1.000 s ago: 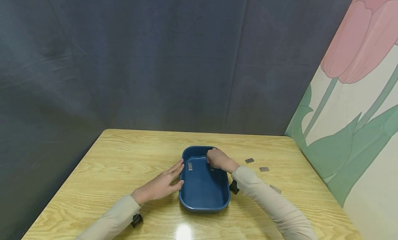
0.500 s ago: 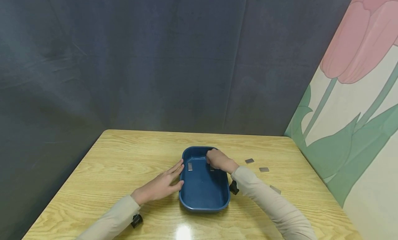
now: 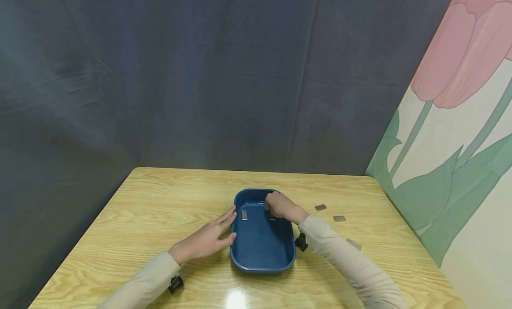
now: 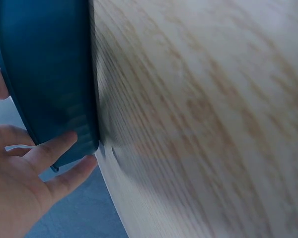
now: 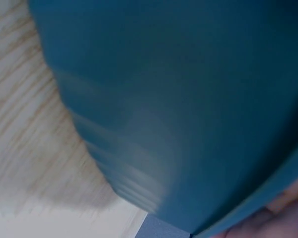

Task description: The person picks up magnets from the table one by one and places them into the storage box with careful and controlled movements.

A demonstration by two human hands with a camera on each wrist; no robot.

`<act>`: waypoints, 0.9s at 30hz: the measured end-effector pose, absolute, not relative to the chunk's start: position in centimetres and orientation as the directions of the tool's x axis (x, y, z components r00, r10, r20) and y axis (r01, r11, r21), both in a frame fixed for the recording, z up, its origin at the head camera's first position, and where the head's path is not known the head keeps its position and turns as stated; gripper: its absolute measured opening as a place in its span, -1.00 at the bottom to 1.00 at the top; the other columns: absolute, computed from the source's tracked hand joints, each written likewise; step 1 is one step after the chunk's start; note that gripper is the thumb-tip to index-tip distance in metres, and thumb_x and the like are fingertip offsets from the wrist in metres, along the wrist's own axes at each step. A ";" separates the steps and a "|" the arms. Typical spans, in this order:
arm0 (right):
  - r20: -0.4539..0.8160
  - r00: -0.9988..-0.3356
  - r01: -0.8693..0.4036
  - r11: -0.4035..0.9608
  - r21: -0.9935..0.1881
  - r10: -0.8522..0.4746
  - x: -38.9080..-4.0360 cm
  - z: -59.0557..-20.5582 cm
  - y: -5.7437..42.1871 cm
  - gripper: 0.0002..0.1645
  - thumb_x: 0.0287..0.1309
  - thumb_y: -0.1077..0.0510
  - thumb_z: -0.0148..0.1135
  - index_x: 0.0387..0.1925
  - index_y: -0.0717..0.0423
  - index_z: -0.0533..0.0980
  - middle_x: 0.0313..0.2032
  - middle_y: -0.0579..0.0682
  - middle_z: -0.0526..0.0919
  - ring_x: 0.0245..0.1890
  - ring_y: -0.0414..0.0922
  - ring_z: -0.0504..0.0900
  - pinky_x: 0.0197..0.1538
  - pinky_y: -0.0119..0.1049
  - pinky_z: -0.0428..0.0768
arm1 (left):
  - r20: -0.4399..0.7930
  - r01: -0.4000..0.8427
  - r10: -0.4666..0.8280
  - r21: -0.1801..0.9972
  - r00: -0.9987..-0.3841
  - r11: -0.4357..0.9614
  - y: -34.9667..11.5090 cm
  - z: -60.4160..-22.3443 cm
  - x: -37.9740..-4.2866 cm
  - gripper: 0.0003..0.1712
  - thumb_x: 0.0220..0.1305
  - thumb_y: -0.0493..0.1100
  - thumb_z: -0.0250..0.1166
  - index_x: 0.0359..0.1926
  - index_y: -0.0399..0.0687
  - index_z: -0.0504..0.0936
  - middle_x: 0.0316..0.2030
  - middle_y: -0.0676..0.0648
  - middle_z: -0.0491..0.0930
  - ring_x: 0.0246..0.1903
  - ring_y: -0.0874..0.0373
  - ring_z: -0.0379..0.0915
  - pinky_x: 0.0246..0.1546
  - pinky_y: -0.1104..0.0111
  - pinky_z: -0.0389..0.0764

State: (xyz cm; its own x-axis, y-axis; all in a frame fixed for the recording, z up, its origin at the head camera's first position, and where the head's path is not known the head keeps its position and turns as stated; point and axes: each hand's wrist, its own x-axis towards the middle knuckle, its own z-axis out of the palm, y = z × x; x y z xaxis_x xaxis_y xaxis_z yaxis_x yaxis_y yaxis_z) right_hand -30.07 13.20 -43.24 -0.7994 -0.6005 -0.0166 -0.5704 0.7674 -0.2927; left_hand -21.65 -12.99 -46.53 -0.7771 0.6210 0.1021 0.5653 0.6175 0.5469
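A blue plastic tub (image 3: 262,249) stands on the wooden table. My left hand (image 3: 206,238) rests against its left side, fingers mostly straight and spread; in the left wrist view, fingertips (image 4: 69,139) touch the outer wall. My right hand (image 3: 280,206) reaches over the right rim into the tub, fingers curled downward, pinching a small grey rectangular plate (image 3: 273,218). Only the near end of that plate shows; my fingertips are hidden behind the hand. Another small grey rectangular plate (image 3: 244,214) lies on the tub's floor at the left. The tub wall (image 5: 154,109) fills most of the right wrist view.
To the right of the tub lie three more grey plates: a far one (image 3: 321,207), a middle one (image 3: 339,218) and a near one (image 3: 354,244) partly behind the right sleeve. A dark curtain (image 3: 224,86) hangs behind the table (image 3: 168,198). At the right is a tulip-painted wall (image 3: 452,144).
Almost nothing differs. Both hands keep their places at the tub, and the right hand shifts only very slightly to the left.
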 end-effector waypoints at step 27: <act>-0.053 -0.851 -0.494 0.831 -0.255 -0.522 -29.5 -42.5 13.4 -0.76 0.11 0.56 0.19 -0.37 0.28 0.69 -0.51 -0.03 0.60 -0.63 -0.22 0.40 -0.51 -0.37 0.47 | 0.110 0.567 0.619 0.548 -0.778 0.616 -13.0 -46.6 -21.7 -0.23 0.52 0.07 0.04 0.52 -0.24 0.05 0.56 -0.09 -0.20 0.45 -0.03 -0.04 0.34 0.08 0.25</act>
State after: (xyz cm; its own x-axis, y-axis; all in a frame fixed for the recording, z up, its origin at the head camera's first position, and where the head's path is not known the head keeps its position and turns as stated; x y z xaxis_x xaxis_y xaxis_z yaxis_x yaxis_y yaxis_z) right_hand -29.45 13.43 -42.48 -0.8512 -0.5222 -0.0526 -0.4941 0.8312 -0.2549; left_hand -21.69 -12.98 -46.62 -0.7781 0.6185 0.1097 0.5666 0.6156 0.5477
